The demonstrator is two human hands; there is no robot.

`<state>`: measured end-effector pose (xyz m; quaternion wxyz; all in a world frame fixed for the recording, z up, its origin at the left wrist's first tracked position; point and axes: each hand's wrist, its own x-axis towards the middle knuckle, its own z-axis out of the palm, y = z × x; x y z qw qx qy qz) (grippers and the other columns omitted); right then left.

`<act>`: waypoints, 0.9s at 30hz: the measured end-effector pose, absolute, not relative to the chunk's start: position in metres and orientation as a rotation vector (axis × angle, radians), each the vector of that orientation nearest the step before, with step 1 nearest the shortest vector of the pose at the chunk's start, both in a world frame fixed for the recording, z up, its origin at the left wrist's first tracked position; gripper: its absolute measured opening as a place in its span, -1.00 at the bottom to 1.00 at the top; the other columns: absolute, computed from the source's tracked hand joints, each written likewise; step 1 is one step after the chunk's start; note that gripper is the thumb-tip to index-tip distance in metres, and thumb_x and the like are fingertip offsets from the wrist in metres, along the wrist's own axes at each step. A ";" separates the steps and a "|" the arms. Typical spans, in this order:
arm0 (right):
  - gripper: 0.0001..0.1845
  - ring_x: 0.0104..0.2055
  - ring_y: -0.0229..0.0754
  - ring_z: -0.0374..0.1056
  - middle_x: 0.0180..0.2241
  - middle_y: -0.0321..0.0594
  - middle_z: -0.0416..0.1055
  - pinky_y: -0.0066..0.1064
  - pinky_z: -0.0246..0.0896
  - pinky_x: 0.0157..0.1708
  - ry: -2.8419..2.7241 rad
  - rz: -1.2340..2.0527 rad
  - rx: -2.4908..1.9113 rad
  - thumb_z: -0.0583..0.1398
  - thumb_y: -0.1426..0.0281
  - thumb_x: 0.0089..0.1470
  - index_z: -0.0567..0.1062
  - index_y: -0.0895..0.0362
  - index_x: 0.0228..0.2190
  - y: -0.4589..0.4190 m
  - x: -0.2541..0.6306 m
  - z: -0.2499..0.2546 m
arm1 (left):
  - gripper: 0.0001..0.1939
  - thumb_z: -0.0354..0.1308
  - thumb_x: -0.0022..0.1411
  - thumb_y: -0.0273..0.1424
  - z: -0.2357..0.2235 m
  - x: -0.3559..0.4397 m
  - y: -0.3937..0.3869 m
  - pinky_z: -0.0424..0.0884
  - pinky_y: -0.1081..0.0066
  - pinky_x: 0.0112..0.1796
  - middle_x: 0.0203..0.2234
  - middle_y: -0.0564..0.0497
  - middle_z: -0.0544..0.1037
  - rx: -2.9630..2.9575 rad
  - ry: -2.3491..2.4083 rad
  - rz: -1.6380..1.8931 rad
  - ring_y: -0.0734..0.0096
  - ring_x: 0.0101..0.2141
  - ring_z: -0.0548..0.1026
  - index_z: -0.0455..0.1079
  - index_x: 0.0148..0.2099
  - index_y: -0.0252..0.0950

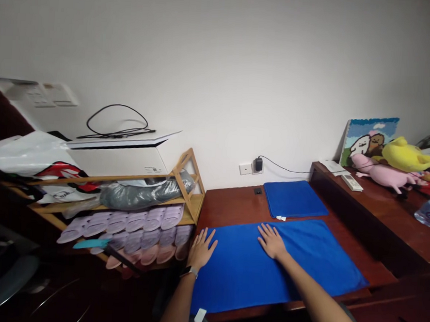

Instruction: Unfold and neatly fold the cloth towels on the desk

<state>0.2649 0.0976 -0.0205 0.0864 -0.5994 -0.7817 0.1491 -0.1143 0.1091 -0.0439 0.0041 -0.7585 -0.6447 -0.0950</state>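
Observation:
A blue cloth (244,274) lies spread over the reddish-brown desk (227,205), with a white tag (200,317) at its near left corner. My left hand (201,250) rests flat at the cloth's left edge, fingers spread; a watch is on that wrist. On the upper middle of the cloth lies my right hand (272,241), palm down with fingers apart. Soft wrinkles run across the cloth to the right of it. Behind, a folded blue cloth (294,200) with small white tags sits near the wall.
To the left stands a wooden rack (190,179) with several lilac slippers (136,222) and a white box (120,157) on top. A raised ledge (386,215) at the right bears plush toys (404,155) and a white remote (352,182). A black plug (259,163) is in the wall socket.

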 end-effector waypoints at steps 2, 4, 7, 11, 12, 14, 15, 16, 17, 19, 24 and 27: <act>-0.27 0.57 -0.03 -0.24 0.53 -0.23 -0.11 0.03 -0.40 0.49 -2.283 0.391 -1.914 -0.20 0.02 0.42 0.03 -0.04 0.48 0.101 0.305 -0.024 | -0.36 -0.13 0.52 0.00 -0.048 -0.118 0.109 0.10 -0.05 0.37 0.50 -0.13 0.12 -2.358 -2.021 -0.317 0.01 0.46 0.10 0.14 0.51 -0.09; -0.29 0.57 -0.03 -0.24 0.53 -0.25 -0.12 0.05 -0.39 0.49 -2.194 0.341 -2.085 -0.20 0.05 0.42 0.02 -0.05 0.49 0.104 0.355 -0.028 | -0.37 -0.11 0.52 -0.01 -0.049 -0.118 0.110 0.10 -0.05 0.37 0.50 -0.13 0.12 -2.346 -2.012 -0.335 -0.01 0.45 0.11 0.16 0.50 -0.09; -0.27 0.57 0.00 -0.25 0.54 -0.28 -0.14 0.05 -0.39 0.49 -2.002 0.294 -2.340 -0.22 0.07 0.41 -0.03 -0.04 0.50 0.105 0.434 -0.035 | -0.38 -0.08 0.51 -0.03 -0.051 -0.116 0.111 0.12 -0.04 0.36 0.49 -0.13 0.15 -2.329 -1.991 -0.358 -0.02 0.45 0.13 0.18 0.49 -0.09; -0.21 0.57 0.02 -0.27 0.55 -0.26 -0.19 0.03 -0.35 0.49 -1.801 0.269 -2.510 -0.26 0.01 0.38 -0.10 0.01 0.51 0.103 0.502 -0.047 | -0.39 -0.03 0.49 -0.05 -0.053 -0.116 0.114 0.12 -0.06 0.36 0.48 -0.13 0.16 -2.314 -1.968 -0.359 -0.05 0.44 0.15 0.21 0.49 -0.07; -0.20 0.57 0.02 -0.27 0.55 -0.25 -0.20 0.03 -0.34 0.49 -1.773 0.261 -2.516 -0.26 0.00 0.38 -0.10 0.02 0.51 0.102 0.510 -0.050 | -0.39 -0.02 0.49 -0.05 -0.053 -0.117 0.115 0.12 -0.07 0.36 0.48 -0.13 0.16 -2.314 -1.966 -0.358 -0.07 0.44 0.15 0.21 0.48 -0.06; -0.18 0.57 0.02 -0.27 0.55 -0.23 -0.20 0.05 -0.35 0.49 -1.745 0.256 -2.510 -0.26 -0.02 0.36 -0.09 0.00 0.51 0.103 0.516 -0.054 | -0.39 0.00 0.48 -0.05 -0.052 -0.117 0.118 0.13 -0.08 0.36 0.49 -0.14 0.15 -2.311 -1.978 -0.352 -0.09 0.44 0.14 0.22 0.48 -0.05; -0.18 0.57 0.02 -0.28 0.55 -0.23 -0.20 0.07 -0.36 0.49 -1.735 0.254 -2.507 -0.26 -0.03 0.35 -0.08 -0.01 0.51 0.103 0.516 -0.055 | -0.39 0.01 0.48 -0.05 -0.051 -0.118 0.119 0.14 -0.08 0.35 0.49 -0.14 0.15 -2.307 -1.991 -0.348 -0.10 0.44 0.14 0.22 0.48 -0.05; -0.18 0.57 0.03 -0.28 0.55 -0.23 -0.20 0.08 -0.37 0.49 -1.722 0.253 -2.507 -0.26 -0.04 0.35 -0.08 -0.02 0.51 0.104 0.515 -0.057 | -0.38 0.01 0.48 -0.04 -0.050 -0.118 0.121 0.15 -0.08 0.35 0.48 -0.15 0.15 -2.301 -2.005 -0.342 -0.11 0.43 0.15 0.22 0.48 -0.07; -0.17 0.57 0.03 -0.28 0.55 -0.23 -0.20 0.09 -0.38 0.48 -1.711 0.254 -2.510 -0.26 -0.04 0.34 -0.08 -0.02 0.51 0.105 0.514 -0.058 | -0.37 0.00 0.48 -0.04 -0.049 -0.120 0.122 0.17 -0.07 0.34 0.48 -0.16 0.16 -2.297 -2.019 -0.337 -0.10 0.43 0.16 0.21 0.48 -0.08; -0.16 0.57 0.04 -0.29 0.55 -0.21 -0.21 0.09 -0.38 0.48 -1.692 0.258 -2.520 -0.26 -0.06 0.33 -0.07 -0.01 0.51 0.105 0.513 -0.061 | -0.36 -0.04 0.49 -0.02 -0.046 -0.122 0.124 0.20 -0.05 0.33 0.47 -0.17 0.20 -2.301 -2.037 -0.336 -0.07 0.42 0.20 0.21 0.48 -0.13; -0.16 0.57 0.10 -0.28 0.55 -0.15 -0.20 0.18 -0.34 0.46 -1.684 0.300 -2.548 -0.25 -0.04 0.32 -0.06 0.00 0.50 0.108 0.519 -0.055 | -0.35 -0.10 0.51 -0.01 -0.045 -0.126 0.122 0.19 0.02 0.35 0.46 -0.14 0.21 -2.325 -2.046 -0.379 0.02 0.42 0.21 0.19 0.49 -0.15; -0.19 0.55 0.22 -0.19 0.53 -0.03 -0.12 0.32 -0.30 0.41 -1.623 0.360 -2.638 -0.21 0.05 0.32 0.02 0.06 0.49 0.111 0.503 -0.032 | -0.34 -0.12 0.52 0.00 -0.046 -0.125 0.120 0.13 0.02 0.37 0.48 -0.14 0.16 -2.333 -2.050 -0.394 0.04 0.43 0.17 0.15 0.51 -0.15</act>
